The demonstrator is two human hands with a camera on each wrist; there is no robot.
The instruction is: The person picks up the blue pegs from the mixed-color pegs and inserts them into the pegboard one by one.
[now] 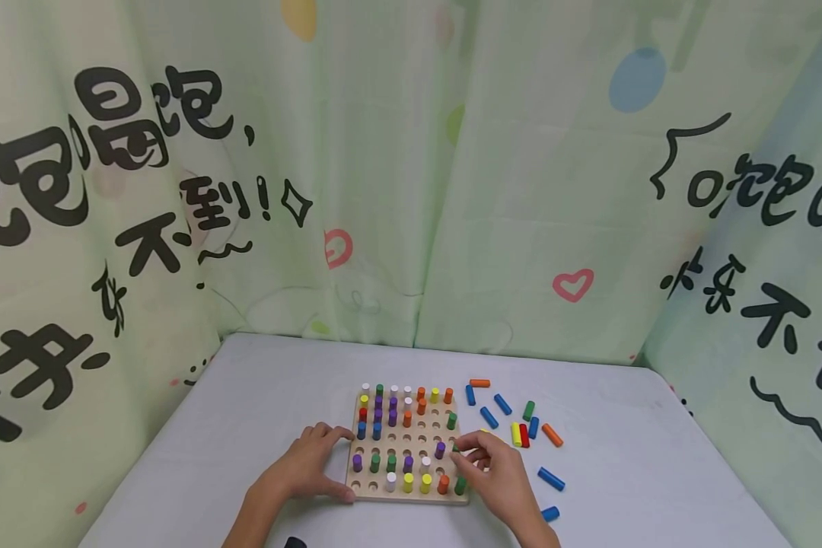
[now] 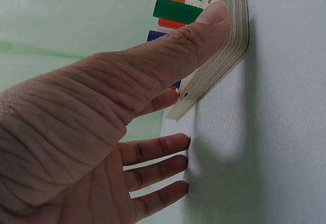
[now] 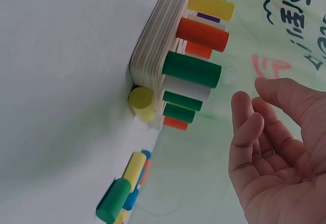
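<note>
A wooden pegboard (image 1: 411,499) lies on the table, with rows of round holes and coloured pegs standing in many of them. At its left side is my left hand (image 1: 308,460). The thumb (image 2: 204,28) rests on the near left corner and the index finger touches the left edge; the other fingers extend loosely beside it. Over the board's right edge hovers my right hand (image 1: 496,472), near a green peg (image 1: 456,447). In the right wrist view its thumb and fingertips are bent loosely, with nothing visible between them, apart from the standing pegs such as the green corner peg (image 3: 192,70).
Loose pegs lie scattered right of the board, among them a blue peg (image 1: 551,479), an orange peg (image 1: 552,434) and a red peg (image 1: 524,435). Beside the board's edge lies a yellow peg (image 3: 142,104). A printed curtain (image 1: 383,190) hangs behind the white table (image 1: 246,396).
</note>
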